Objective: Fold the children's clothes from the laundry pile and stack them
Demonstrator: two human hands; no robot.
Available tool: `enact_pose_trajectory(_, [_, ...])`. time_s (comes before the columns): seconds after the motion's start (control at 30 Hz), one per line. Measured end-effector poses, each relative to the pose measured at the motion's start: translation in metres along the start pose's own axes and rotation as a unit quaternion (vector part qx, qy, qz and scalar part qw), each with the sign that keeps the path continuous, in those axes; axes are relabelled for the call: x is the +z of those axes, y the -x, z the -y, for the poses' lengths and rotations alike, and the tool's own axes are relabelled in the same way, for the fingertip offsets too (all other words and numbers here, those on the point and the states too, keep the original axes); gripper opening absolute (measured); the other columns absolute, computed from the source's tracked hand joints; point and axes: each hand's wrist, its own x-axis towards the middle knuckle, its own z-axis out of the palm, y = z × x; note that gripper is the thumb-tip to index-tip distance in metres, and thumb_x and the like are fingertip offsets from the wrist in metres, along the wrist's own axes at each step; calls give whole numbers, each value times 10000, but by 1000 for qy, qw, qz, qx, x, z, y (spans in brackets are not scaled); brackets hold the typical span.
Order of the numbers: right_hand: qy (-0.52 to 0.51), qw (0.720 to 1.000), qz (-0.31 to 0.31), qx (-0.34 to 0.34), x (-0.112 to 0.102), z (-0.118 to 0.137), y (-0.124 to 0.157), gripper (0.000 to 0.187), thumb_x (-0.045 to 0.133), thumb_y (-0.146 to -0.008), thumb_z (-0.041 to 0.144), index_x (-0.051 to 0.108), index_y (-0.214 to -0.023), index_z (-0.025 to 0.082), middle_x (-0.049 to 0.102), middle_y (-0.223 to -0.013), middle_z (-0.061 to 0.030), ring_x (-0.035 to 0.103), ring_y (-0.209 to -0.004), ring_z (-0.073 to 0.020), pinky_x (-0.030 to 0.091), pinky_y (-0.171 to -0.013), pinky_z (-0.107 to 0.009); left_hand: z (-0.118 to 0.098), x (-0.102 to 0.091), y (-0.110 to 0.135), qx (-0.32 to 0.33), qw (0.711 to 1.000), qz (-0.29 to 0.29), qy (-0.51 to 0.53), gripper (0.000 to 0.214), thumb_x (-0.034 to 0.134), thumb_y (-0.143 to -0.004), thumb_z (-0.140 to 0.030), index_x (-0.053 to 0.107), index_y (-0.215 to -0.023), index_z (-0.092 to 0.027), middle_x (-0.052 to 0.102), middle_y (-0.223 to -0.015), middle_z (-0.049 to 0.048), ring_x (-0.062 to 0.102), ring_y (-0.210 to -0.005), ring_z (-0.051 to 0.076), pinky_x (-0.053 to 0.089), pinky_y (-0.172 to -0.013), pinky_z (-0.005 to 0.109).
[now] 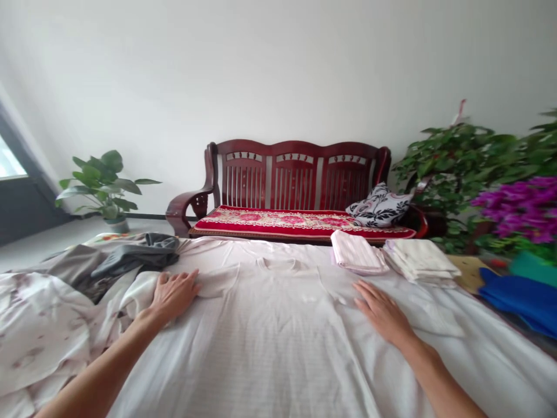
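Observation:
A white short-sleeved T-shirt (278,331) lies spread flat in front of me, its round neckline toward the far side. My left hand (176,295) rests palm down with fingers stretched out, at the end of the shirt's left sleeve. On the opposite side, my right hand (380,310) lies flat beside the right sleeve, fingers extended. Neither hand grips anything. Beneath the shirt is a white cloth (491,371) covering the surface. The shirt's lower hem runs out of view at the bottom.
Loose clothes (39,325) are heaped at the left, with grey garments (139,255) behind. Two folded stacks, one pinkish (359,252) and one white (420,261), sit far right. Blue fabric (520,299) lies at the right edge. Beyond stands a wooden bench (293,174).

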Motion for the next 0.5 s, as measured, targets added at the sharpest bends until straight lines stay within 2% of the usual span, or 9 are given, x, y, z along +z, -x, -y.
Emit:
enact_pose_trajectory(0.03, [1, 1000, -3, -3, 3, -3, 0, 496, 364, -959, 445, 574, -1364, 251, 580, -1448, -100, 535, -1334, -273, 461, -1072, -486, 1, -1, -2, -17, 1000, 20, -5, 481, 440, -947, -384, 565, -1373, -197, 695, -1241, 169, 640, -1145, 358, 266, -1104, 604])
enact_pose_trajectory(0.1, [1, 1000, -9, -7, 8, -8, 0, 507, 361, -952, 467, 574, -1360, 256, 585, -1442, -100, 543, -1326, -276, 467, -1067, -486, 6, -7, -7, -27, 998, 54, 8, 497, 517, -890, -348, 571, -1355, -182, 707, -1216, 167, 644, -1142, 345, 335, -1076, 539])
enact_pose_trajectory(0.23, [-14, 1000, -16, -12, 15, -17, -2, 537, 362, -926, 516, 577, -1349, 266, 592, -1434, -95, 551, -1319, -287, 475, -1062, -489, 16, -30, -18, 0, 987, 67, 149, 447, 592, -751, -247, 651, -1187, -170, 741, -1081, 96, 679, -1017, 270, 478, -886, 340])
enact_pose_trajectory(0.3, [-24, 1000, -16, -12, 17, -19, -2, 540, 370, -916, 522, 575, -1350, 274, 587, -1440, -98, 558, -1311, -286, 478, -1061, -478, 22, -42, -22, 38, 963, 84, 252, 411, 619, -731, -308, 665, -1112, -158, 738, -1008, 63, 680, -941, 250, 496, -817, 303])
enact_pose_trajectory(0.37, [-33, 999, -15, -7, 19, -21, -2, 542, 373, -912, 525, 573, -1352, 279, 579, -1448, -105, 557, -1312, -286, 475, -1061, -471, 29, -53, -23, 90, 934, 120, 325, 485, 655, -705, -363, 648, -1145, -159, 731, -1003, 34, 671, -921, 240, 504, -805, 292])
enact_pose_trajectory(0.43, [-41, 999, -16, -7, 21, -23, -2, 544, 373, -907, 529, 577, -1347, 283, 576, -1450, -109, 549, -1319, -287, 466, -1067, -472, 37, -61, -21, 132, 924, 155, 324, 569, 693, -665, -349, 635, -1204, -176, 723, -1038, 16, 660, -939, 241, 503, -823, 291])
enact_pose_trajectory(0.5, [-45, 998, -30, -5, 23, -25, -3, 533, 391, -889, 539, 596, -1320, 302, 600, -1426, -93, 565, -1304, -271, 473, -1062, -446, 42, -68, -17, 144, 946, 155, 247, 588, 701, -640, -270, 648, -1221, -198, 712, -1071, 18, 651, -963, 247, 496, -854, 297])
